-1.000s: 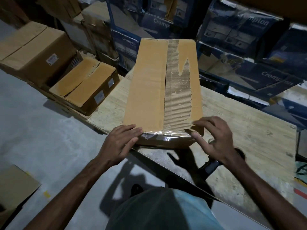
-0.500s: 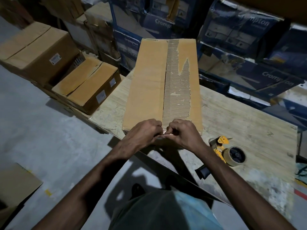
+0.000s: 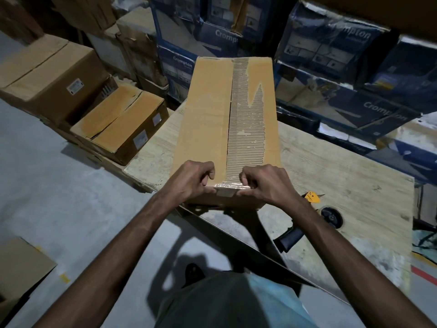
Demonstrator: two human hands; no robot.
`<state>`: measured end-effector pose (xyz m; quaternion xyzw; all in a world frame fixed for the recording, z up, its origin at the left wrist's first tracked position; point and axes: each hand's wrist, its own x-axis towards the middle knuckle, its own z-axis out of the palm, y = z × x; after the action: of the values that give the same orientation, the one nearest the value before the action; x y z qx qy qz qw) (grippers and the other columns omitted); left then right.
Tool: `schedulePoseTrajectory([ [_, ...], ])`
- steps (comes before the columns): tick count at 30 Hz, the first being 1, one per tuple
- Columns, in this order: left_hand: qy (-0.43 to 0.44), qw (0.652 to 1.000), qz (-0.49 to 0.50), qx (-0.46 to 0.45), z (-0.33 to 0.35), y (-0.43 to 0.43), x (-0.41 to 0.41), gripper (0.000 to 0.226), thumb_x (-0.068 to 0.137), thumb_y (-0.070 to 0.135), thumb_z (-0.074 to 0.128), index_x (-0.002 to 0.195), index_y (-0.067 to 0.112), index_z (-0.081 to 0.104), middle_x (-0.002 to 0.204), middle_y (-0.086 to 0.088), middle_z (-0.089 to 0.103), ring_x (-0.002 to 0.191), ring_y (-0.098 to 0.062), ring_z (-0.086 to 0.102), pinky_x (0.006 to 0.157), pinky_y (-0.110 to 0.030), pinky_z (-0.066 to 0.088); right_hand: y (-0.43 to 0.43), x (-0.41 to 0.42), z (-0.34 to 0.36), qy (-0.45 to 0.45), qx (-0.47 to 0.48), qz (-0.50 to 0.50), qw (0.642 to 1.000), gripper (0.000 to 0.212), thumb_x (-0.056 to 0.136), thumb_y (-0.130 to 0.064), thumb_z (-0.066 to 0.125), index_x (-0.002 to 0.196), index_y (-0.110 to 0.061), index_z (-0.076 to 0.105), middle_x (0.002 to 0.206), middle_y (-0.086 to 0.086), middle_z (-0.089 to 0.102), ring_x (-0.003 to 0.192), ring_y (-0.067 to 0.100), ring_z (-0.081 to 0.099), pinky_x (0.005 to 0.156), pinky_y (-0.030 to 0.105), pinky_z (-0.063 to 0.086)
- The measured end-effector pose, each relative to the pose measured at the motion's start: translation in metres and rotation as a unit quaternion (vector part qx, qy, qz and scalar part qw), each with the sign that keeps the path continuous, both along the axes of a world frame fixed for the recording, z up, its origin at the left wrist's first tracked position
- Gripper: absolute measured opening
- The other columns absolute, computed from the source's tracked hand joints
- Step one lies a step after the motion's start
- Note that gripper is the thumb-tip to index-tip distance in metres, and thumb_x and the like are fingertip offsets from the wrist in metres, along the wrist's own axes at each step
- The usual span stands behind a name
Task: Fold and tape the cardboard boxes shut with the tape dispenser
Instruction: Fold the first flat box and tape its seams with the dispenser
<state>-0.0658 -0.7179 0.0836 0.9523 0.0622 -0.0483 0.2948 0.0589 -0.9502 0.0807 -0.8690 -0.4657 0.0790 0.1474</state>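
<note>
My left hand and right hand pinch clear tape over the cardboard box edge; uneven pressing might wrinkle it.

Head-worn view, forward and downward.

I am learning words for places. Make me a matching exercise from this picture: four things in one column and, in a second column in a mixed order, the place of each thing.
Things:
1. tape dispenser
2. clear tape
3. left hand
4. blue printed boxes

Places:
A. stuck over the near edge of the cardboard box
B. stacked behind the table
C. lying on the table, to the right of the cardboard box
D. gripping the near edge of the cardboard box, left of its torn strip

Pairs: 1-C, 2-A, 3-D, 4-B
</note>
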Motion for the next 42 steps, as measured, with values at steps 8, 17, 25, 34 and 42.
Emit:
schedulePoseTrajectory([
  [8, 0.013, 0.996, 0.007, 0.084, 0.004, 0.071, -0.016, 0.050, 0.067, 0.055, 0.090, 0.093, 0.034, 0.054, 0.069, 0.010, 0.058, 0.061, -0.009, 0.051, 0.053, -0.026, 0.036, -0.065, 0.025, -0.004, -0.046, 0.015, -0.042, 0.998, 0.041, 0.081, -0.069, 0.072, 0.095, -0.037, 0.050, 0.065, -0.022, 0.055, 0.061, 0.004, 0.051, 0.053, 0.025, 0.029],
  [17, 0.067, 0.998, 0.015, 0.006, 0.001, 0.085, -0.019, 0.048, 0.064, 0.028, 0.097, 0.088, 0.030, 0.055, 0.060, 0.003, 0.060, 0.054, -0.012, 0.054, 0.053, -0.029, 0.048, -0.072, 0.045, -0.013, 0.134, 0.037, 0.020, 0.990, 0.037, 0.082, -0.052, 0.079, 0.100, -0.035, 0.051, 0.062, -0.005, 0.052, 0.059, 0.014, 0.048, 0.054, 0.031, 0.033],
  [25, 0.074, 0.993, 0.053, -0.070, -0.004, 0.083, -0.021, 0.048, 0.065, 0.030, 0.098, 0.089, 0.020, 0.056, 0.055, 0.002, 0.058, 0.046, -0.004, 0.046, 0.050, -0.026, 0.041, -0.068, 0.044, -0.015, 0.182, 0.068, 0.018, 0.981, 0.039, 0.082, -0.050, 0.078, 0.103, -0.033, 0.050, 0.064, 0.001, 0.056, 0.060, 0.019, 0.051, 0.055, 0.035, 0.038],
  [34, 0.042, 0.828, 0.360, -0.427, -0.026, 0.070, 0.014, 0.091, 0.071, 0.076, 0.076, 0.143, 0.028, 0.049, 0.135, -0.003, 0.059, 0.123, -0.028, 0.058, 0.106, -0.051, 0.048, -0.028, -0.001, -0.031, 0.202, 0.376, -0.450, 0.784, 0.050, 0.091, -0.048, 0.075, 0.128, -0.021, 0.054, 0.109, 0.003, 0.064, 0.094, 0.013, 0.061, 0.083, 0.045, 0.056],
  [42, 0.022, 0.775, 0.382, -0.503, -0.066, 0.033, 0.018, 0.092, 0.074, 0.079, 0.073, 0.152, 0.042, 0.040, 0.142, 0.001, 0.062, 0.128, -0.030, 0.060, 0.108, -0.059, 0.048, -0.007, 0.019, -0.037, 0.249, 0.293, -0.395, 0.834, 0.077, 0.081, -0.060, 0.080, 0.145, -0.029, 0.051, 0.120, -0.008, 0.069, 0.111, 0.016, 0.065, 0.098, 0.038, 0.053],
])
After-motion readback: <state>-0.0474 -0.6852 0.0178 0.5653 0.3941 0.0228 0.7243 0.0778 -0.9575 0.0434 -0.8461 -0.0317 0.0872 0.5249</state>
